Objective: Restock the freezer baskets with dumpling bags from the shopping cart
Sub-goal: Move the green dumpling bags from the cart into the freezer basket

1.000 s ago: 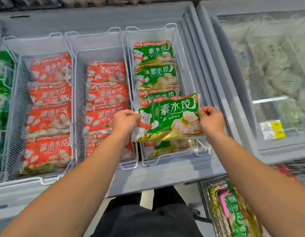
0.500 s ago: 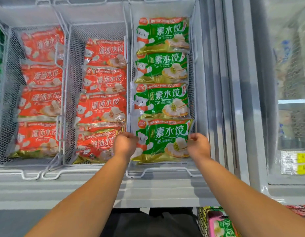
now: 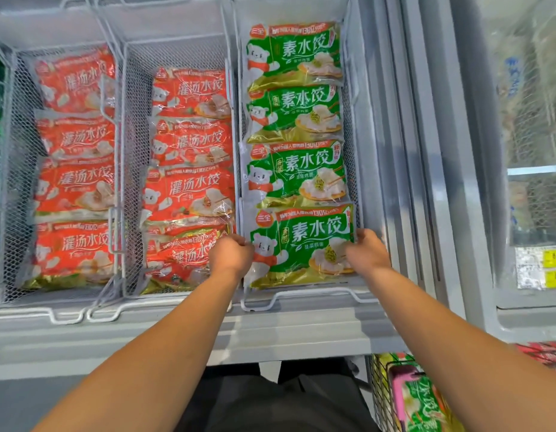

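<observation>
A green dumpling bag (image 3: 303,244) lies at the near end of the right wire basket (image 3: 301,299), overlapping three more green bags (image 3: 297,169) behind it. My left hand (image 3: 230,255) grips the bag's left edge and my right hand (image 3: 365,252) grips its right edge, fingers curled on the plastic. The shopping cart (image 3: 382,397) shows at the bottom right with green and pink bags (image 3: 423,406) inside.
Two wire baskets of red dumpling bags, one in the middle (image 3: 189,188) and one on the left (image 3: 74,169), fill the rest of this freezer. A second freezer with a sliding glass lid (image 3: 532,151) and yellow price tags (image 3: 554,266) stands to the right.
Both hands have lowered the green bag from above the basket down onto its near end. The camera has moved closer over the freezer.
</observation>
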